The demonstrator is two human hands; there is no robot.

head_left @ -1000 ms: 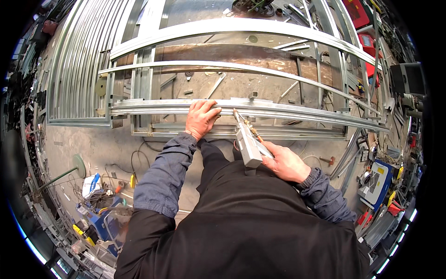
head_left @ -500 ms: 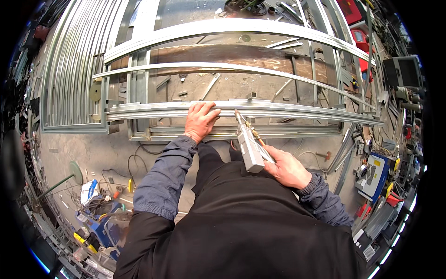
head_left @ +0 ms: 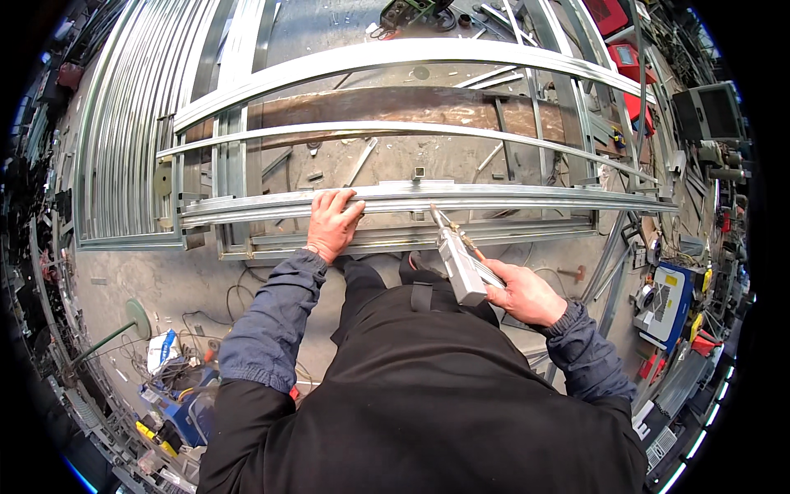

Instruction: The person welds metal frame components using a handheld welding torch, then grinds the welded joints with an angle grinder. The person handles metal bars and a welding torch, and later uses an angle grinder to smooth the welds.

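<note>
My left hand (head_left: 332, 226) is curled over a long silvery metal rail (head_left: 485, 198), fingers over its top and far edge. In my right hand (head_left: 531, 295) I hold a grey, boxy welding gun (head_left: 459, 265) with a narrow copper-coloured tip. A thin tube with an orange-brown section runs along its side. The tip points away from me, at the near side of the rail; whether it touches the metal I cannot tell. A short square tube piece (head_left: 419, 173) stands just beyond the rail.
A frame of metal profiles spans the front, with a slatted panel (head_left: 136, 123) at its left and a brown board (head_left: 370, 111) below. Offcuts lie on the floor. A blue-and-white machine (head_left: 662, 306) stands right; a green round-based stand (head_left: 138, 319) and cables lie left.
The welding gun's tip has moved to the right along the rail. My left hand and the metalwork now appear slightly farther left in the view.
</note>
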